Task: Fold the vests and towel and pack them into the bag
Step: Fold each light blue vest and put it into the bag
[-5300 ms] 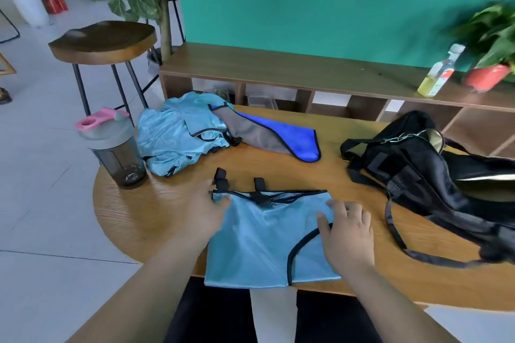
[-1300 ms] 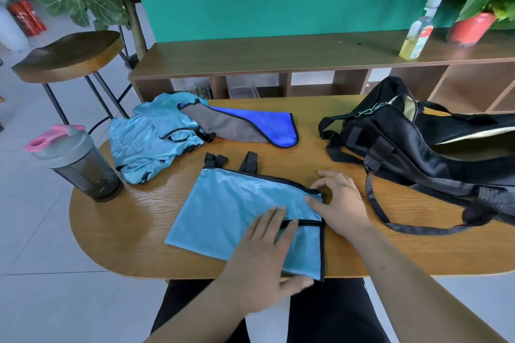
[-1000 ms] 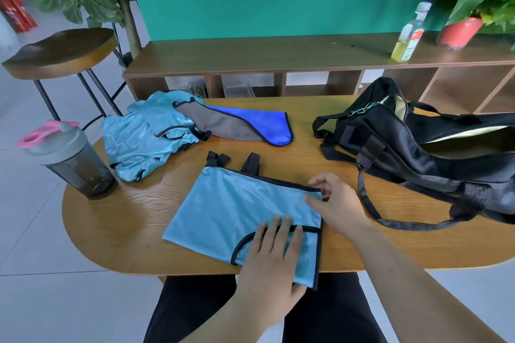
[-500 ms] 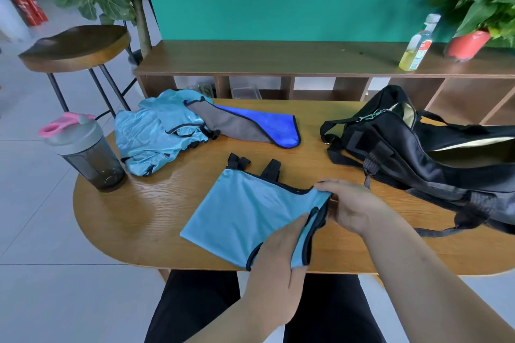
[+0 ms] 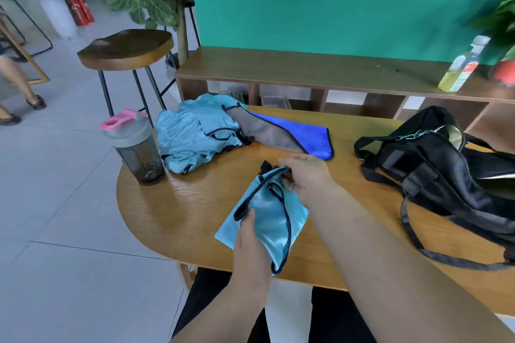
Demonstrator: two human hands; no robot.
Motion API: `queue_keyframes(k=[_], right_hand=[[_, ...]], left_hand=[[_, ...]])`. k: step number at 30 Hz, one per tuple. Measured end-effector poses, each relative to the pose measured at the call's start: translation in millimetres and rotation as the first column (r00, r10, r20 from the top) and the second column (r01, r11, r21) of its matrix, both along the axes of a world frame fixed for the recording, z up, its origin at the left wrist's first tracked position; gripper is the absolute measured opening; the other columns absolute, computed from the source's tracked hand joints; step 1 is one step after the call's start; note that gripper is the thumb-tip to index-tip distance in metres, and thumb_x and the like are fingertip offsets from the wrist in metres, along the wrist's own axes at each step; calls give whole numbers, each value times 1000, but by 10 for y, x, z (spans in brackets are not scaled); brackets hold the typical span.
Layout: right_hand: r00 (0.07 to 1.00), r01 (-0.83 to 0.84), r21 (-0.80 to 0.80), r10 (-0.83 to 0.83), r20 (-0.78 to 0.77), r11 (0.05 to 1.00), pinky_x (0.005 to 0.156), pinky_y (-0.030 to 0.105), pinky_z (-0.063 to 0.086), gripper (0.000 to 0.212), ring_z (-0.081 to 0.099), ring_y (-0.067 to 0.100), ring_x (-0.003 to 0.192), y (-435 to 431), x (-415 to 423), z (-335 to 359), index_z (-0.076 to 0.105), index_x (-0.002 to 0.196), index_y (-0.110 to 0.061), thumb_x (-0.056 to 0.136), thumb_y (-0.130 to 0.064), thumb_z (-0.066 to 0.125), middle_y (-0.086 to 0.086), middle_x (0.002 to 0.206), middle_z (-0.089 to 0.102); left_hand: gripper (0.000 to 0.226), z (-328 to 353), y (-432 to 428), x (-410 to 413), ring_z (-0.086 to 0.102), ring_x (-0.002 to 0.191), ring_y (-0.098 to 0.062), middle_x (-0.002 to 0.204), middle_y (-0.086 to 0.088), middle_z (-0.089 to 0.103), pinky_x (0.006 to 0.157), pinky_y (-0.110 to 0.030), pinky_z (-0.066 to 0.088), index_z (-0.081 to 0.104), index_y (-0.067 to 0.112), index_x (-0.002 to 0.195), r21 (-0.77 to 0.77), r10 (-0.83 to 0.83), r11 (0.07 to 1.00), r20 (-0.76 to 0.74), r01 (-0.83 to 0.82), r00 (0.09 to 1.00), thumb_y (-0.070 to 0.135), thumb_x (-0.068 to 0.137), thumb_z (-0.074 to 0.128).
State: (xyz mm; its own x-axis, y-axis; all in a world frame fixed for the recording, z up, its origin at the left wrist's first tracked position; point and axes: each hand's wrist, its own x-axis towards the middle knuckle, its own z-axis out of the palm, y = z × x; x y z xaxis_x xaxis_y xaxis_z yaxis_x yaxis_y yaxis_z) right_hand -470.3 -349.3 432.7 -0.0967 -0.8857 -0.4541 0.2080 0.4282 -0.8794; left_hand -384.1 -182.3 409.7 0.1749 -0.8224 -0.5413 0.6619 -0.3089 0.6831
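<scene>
At the wooden table's (image 5: 178,203) left edge stands a smoke-grey shaker bottle (image 5: 136,147) with its pink-handled lid closed; what it holds cannot be told. Just beside it lies a crumpled light-blue vest (image 5: 192,133), and a blue-and-grey towel (image 5: 292,133) touches that vest's right side and stretches towards the middle. Nearer the person, a folded light-blue vest (image 5: 270,217) with black trim slants across the table's front, held between both hands. The left hand (image 5: 250,242) grips its near end, thumb on top at the trim, fingers tucked beneath. The right hand (image 5: 303,175) pinches the far end with curled fingers. To the right lies the black bag (image 5: 434,164), its zip mouth gaping, with only pale lining showing inside. Behind, a bottle of yellow liquid (image 5: 459,69) stands on the low shelf (image 5: 306,67)
</scene>
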Motion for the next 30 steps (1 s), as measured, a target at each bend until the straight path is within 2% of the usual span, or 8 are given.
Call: queue_keyframes(k=[4, 9, 14, 19, 22, 24, 27, 30], right_hand=[[978, -161, -4, 159, -137, 987, 80, 31, 64, 29, 77, 17, 94, 69, 172, -252, 65, 123, -17, 97, -24, 75, 5, 113, 70], [885, -166, -324, -4, -466, 931, 88, 32, 62, 23, 76, 4, 91, 373, 1, -314, 69, 112, -26, 104, -9, 55, -9, 101, 75], [585, -454, -431, -105, -805, 779, 89, 16, 55, 25, 62, -10, 101, 707, -178, -451, 70, 121, -27, 103, -13, 60, -18, 115, 69], [266, -721, -147, 75, -961, 677, 117, 21, 36, 48, 44, 6, 144, 859, -76, -646, 54, 151, -25, 106, -42, 55, -12, 157, 48], [145, -761, -44, 105, -984, 647, 130, 30, 17, 63, 19, 10, 158, 876, 10, -759, 40, 161, -24, 106, -54, 49, -10, 168, 32], [125, -769, -39, 91, -988, 638, 130, 31, 10, 65, 14, 11, 160, 880, 36, -805, 37, 162, -24, 106, -55, 47, -9, 170, 28], [122, -785, -61, 58, -991, 617, 128, 27, 6, 60, 17, 10, 160, 877, 39, -852, 40, 161, -24, 107, -49, 49, -8, 169, 31], [205, -753, -119, 58, -977, 647, 127, 23, 17, 51, 29, 8, 154, 843, 27, -856, 52, 155, -24, 108, -43, 52, -10, 163, 43]], left_hand=[[37, -58, -88, 317, 72, 113, -31, 126, -14, 74, 107, -54, 53, 70, 15, 129, 35, 116, 993, -59, -114, 991, 37, 104, 53], [29, -158, -152, 441, 73, 113, -36, 119, -14, 77, 107, -52, 53, 70, 12, 126, 147, 216, 970, -159, -193, 963, 23, 102, 59], [22, -152, -101, 395, 78, 85, -27, 99, -10, 80, 78, -40, 62, 70, 9, 115, 165, 225, 965, -111, -205, 968, 9, 102, 52], [43, -190, -40, 446, 75, 88, -15, 107, 0, 76, 74, -31, 61, 61, 27, 128, 41, 141, 986, 310, -161, 940, -1, 99, 46], [45, -158, -28, 536, 68, 104, -9, 127, 5, 65, 77, -21, 52, 48, 32, 139, -16, 112, 992, 565, -125, 818, 9, 100, 54], [51, -173, -50, 638, 54, 127, -9, 142, 9, 53, 98, -26, 48, 46, 29, 146, -54, 70, 998, 765, -45, 640, 14, 99, 58], [51, -226, -184, 824, 40, 138, -5, 146, 15, 46, 117, -31, 37, 48, 28, 150, -58, -8, 974, 957, 219, 289, 19, 101, 58], [53, -334, -433, 948, 43, 137, -4, 150, 15, 47, 119, -30, 38, 47, 28, 153, 36, -132, 872, 978, 488, 163, 16, 102, 56]])
